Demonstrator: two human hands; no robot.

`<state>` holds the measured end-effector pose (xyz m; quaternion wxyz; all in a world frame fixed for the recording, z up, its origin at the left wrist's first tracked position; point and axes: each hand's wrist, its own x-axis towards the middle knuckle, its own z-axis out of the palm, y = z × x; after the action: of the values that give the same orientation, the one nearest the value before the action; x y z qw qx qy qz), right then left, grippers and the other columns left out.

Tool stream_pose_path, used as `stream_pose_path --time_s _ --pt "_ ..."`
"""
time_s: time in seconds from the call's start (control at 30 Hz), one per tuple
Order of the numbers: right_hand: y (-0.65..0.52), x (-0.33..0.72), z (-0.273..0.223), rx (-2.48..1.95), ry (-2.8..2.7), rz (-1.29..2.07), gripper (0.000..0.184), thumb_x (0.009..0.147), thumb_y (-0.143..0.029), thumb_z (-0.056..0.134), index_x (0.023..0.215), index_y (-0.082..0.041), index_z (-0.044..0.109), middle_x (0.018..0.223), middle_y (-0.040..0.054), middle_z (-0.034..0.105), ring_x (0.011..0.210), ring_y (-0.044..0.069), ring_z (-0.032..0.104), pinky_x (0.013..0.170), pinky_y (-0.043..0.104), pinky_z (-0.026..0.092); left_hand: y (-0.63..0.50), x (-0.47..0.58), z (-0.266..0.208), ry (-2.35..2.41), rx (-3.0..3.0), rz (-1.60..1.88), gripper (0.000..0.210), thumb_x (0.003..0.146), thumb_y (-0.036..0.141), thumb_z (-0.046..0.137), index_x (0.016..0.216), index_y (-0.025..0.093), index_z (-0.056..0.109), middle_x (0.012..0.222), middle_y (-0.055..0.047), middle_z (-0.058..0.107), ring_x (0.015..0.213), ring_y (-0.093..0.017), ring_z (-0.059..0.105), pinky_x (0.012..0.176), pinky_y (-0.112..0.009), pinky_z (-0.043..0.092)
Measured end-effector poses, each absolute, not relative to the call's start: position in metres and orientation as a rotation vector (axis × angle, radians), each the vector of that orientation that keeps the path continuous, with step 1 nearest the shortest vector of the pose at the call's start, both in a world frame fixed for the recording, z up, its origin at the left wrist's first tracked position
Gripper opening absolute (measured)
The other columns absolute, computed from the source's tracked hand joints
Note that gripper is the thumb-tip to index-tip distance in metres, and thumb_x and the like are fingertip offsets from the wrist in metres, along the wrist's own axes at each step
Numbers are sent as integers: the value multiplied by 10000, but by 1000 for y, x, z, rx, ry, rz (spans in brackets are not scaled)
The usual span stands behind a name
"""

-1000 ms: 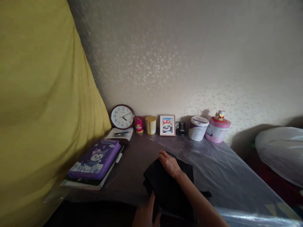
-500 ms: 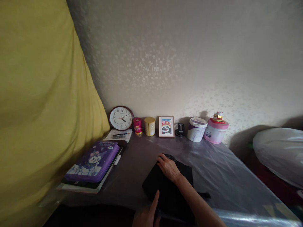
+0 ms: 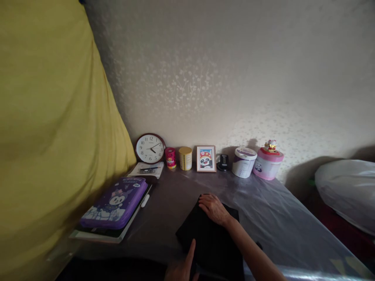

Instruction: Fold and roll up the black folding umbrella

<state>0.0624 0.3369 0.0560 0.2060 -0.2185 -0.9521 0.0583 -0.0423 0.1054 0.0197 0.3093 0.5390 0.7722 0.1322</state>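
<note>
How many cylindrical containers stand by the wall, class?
4: a red can right of the clock; a yellow can beside it; right of the picture frame, a white-and-purple tub and a pink tub.

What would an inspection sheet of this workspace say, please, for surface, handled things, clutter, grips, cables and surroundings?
Surface: table, greyish cover, shiny and wrinkled.
Handled things: black item, apparently fabric, under the hands.
Clutter: purple case on a stack at left; along the wall, clock, red container, yellow-lidded container, picture frame, white tub, pink tub with figurine on top.
Grips: right grip rests on the item's far part; left grip at its near side, index finger extended; grasping cannot be told.
Cables: nothing seen.
Surroundings: yellow cloth left, patterned wall behind, white bundle right.
</note>
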Motion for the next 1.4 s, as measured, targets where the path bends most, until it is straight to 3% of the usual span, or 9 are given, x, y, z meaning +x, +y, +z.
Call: stream_pose_path --time_s 0.17,0.27,0.37,0.5,0.73,1.03,1.2,1.4 --pt "352 57 57 -682 -2602 115 277 1004 -233 443 1079 -185 706 1184 115 701 1119 251 645 999 443 467 106 -43 22 2012 1406 361 775 851 197 466 1520 322 95 1344 -63 637 1191 -294 624 943 -393 496" --pt "347 56 54 -618 -2606 129 215 976 -240 516 1074 -230 707 1160 58 720 1148 229 633 1057 441 427 106 -44 21 2006 1405 359 798 835 189 481 1522 311 94 1380 -64 608 1206 -297 614 965 -401 488" --pt "351 61 52 -623 -2565 142 206 964 -241 525 991 -238 729 1093 48 743 1107 230 657 1021 431 466 104 -46 19 1986 1437 436 809 827 191 480 1529 263 84 1425 -72 565 1209 -278 609 978 -374 478" --pt "367 90 58 -734 -2402 145 281 979 -240 444 1084 -202 702 1135 107 721 1059 246 674 948 426 528 100 -48 13 1933 1510 572 752 853 199 431 1533 178 111 1414 -84 575 1198 -231 619 973 -305 474" --pt "350 173 56 -811 -2222 231 295 988 -281 403 1105 -234 669 1055 78 725 964 217 706 846 356 588 97 -51 9 1857 1551 763 729 871 232 418 1537 132 139 1469 -89 509 1277 -189 562 1042 -265 437" --pt "300 207 41 -790 -2316 277 337 973 -207 424 1250 -273 604 1369 80 572 1187 204 619 990 343 533 95 -55 5 1850 1582 776 698 896 260 383 1532 88 151 1512 -111 442 1328 -205 512 1078 -286 411" --pt "289 201 45 -721 -2376 364 301 950 -158 411 1103 -236 658 1396 94 546 1203 200 609 974 318 536 95 -56 7 1818 1565 810 678 915 279 366 1534 94 162 1536 -100 405 1354 -183 483 1108 -281 380" --pt "292 184 59 -714 -2286 447 216 964 -233 441 984 -251 656 1349 86 588 1178 227 622 979 368 530 93 -54 10 1783 1527 890 659 920 283 363 1535 124 187 1532 -83 414 1358 -150 474 1122 -282 370"
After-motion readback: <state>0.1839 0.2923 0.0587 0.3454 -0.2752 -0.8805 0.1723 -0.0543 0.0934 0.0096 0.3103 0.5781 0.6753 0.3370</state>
